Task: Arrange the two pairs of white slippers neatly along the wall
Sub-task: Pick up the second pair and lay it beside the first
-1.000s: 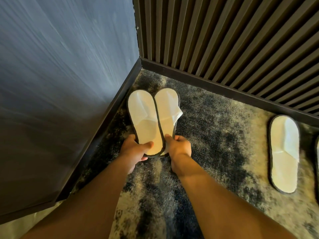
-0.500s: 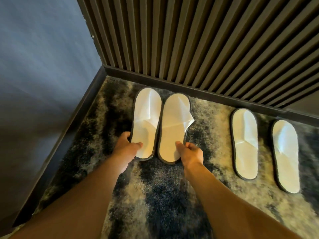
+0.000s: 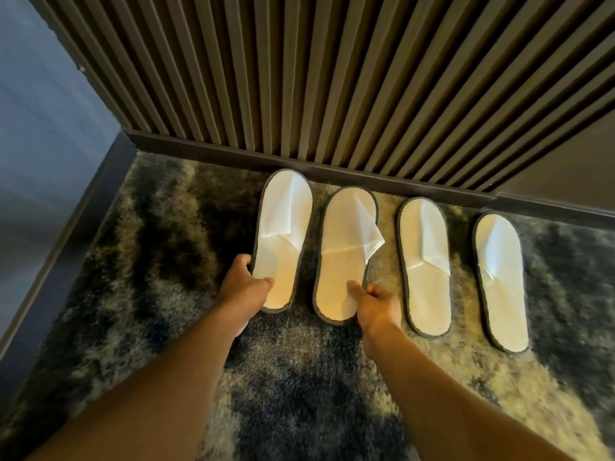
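Four flat white fabric slippers with dark trim lie toes-first along the ribbed brown wall (image 3: 332,78). The left hand (image 3: 244,291) pinches the leftmost slipper (image 3: 283,237) by its heel; the right hand (image 3: 377,302) pinches its neighbour (image 3: 346,254) likewise. They look light, floppy, easily creased; heels seem the safest hold. No writing is legible.

A wall of dark vertical wooden slats (image 3: 332,78) runs across ahead, closed at the bottom by a dark baseboard (image 3: 299,166). On the left, a smooth blue-grey wall (image 3: 43,128) meets it in a corner. Underfoot lies a shaggy carpet (image 3: 149,261) mottled in dark blue and beige, warmly lit.
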